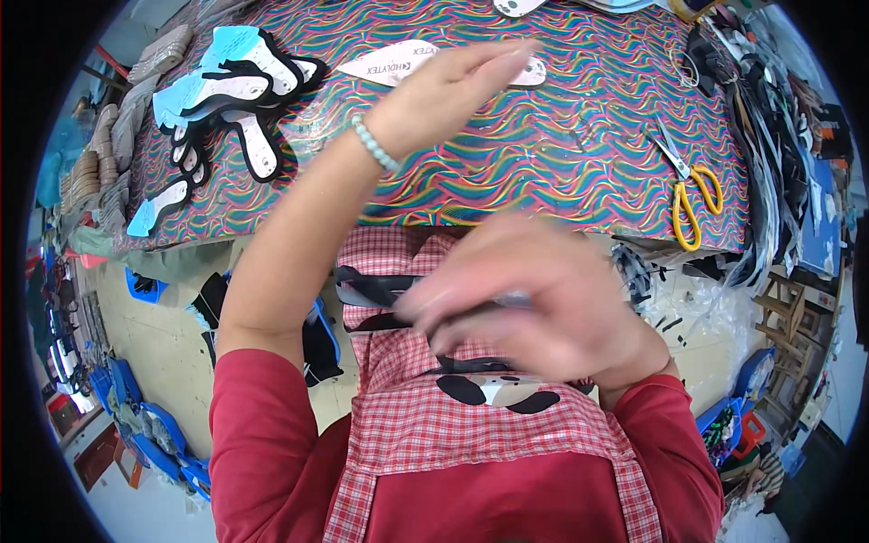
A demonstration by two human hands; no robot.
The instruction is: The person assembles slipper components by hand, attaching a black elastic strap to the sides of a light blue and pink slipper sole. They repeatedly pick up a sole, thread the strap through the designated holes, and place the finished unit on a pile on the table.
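Note:
My left hand, with a pale green bead bracelet at the wrist, is stretched out over the patterned table, fingers extended and close together. Beneath it lies a white insole-shaped piece with print on it; its narrow end shows past my fingers, and the middle is hidden. My right hand is smeared by motion above my lap, nearer to me than the table edge. Beside and partly under it are black strip-like pieces over the checked apron. Whether my right fingers grip them is unclear.
White and blue insole pieces with black edging are piled at the table's left. Yellow-handled scissors lie partly spread at the right. Black and grey strips hang over the right edge. Stacked insoles line the far left.

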